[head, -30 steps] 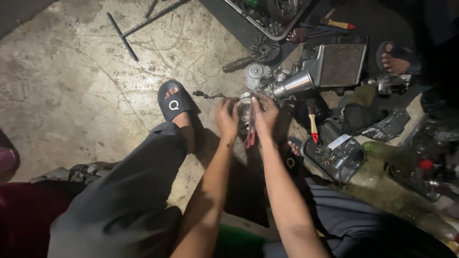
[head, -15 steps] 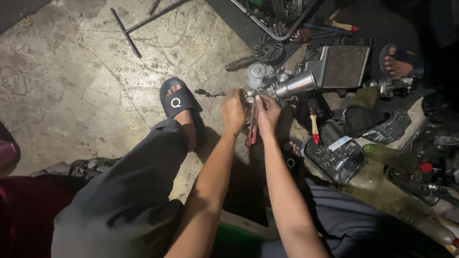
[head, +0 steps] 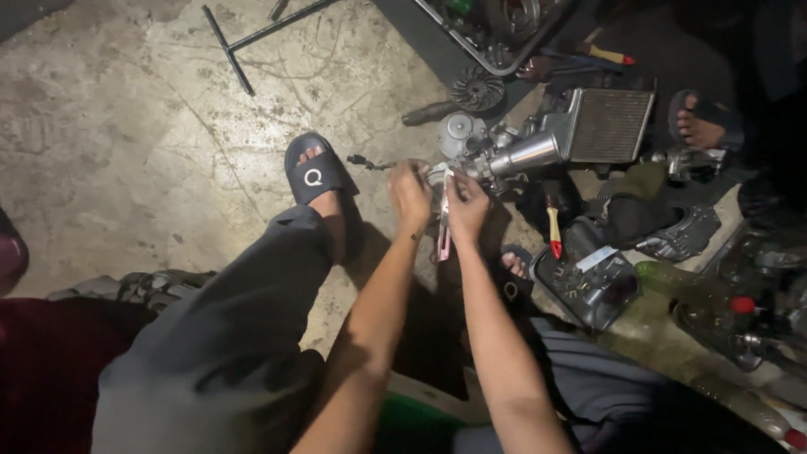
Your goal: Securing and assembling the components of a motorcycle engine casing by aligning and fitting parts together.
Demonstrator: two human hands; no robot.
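Far left, top: one T-handled wrench flat on the concrete floor, well apart from the work — parked, by the look of it, where a reach would find it. Next, one black slide sandal planted sole-down, knee raised, seemingly to brace a low seated posture over the job. Then the left hand, fingers curled and pressed against the near end of the metal engine assembly, probably steadying it against the pull of the blade; whether anything is pinched inside that curl cannot be told. Just beside it, almost touching, the right hand, closed around a pink utility knife, handle hanging down below the fist and tip up toward the assembly — held upright, likely for a scraping or cutting stroke at a seam. Assembly itself on the floor straight ahead of both hands, its polished conical part pointing back at them. Behind it, one finned radiator block; above, one toothed gear near a tray of parts. Lower, one yellow-and-red-handled screwdriver left within easy grasp, and a second sandal, half hidden beneath the right forearm. Farther right, one dark engine cover, one other person's sandalled foot, and at least one green bottle lying down. Count so far: two hands, two sandals of the worker's own, one knife.
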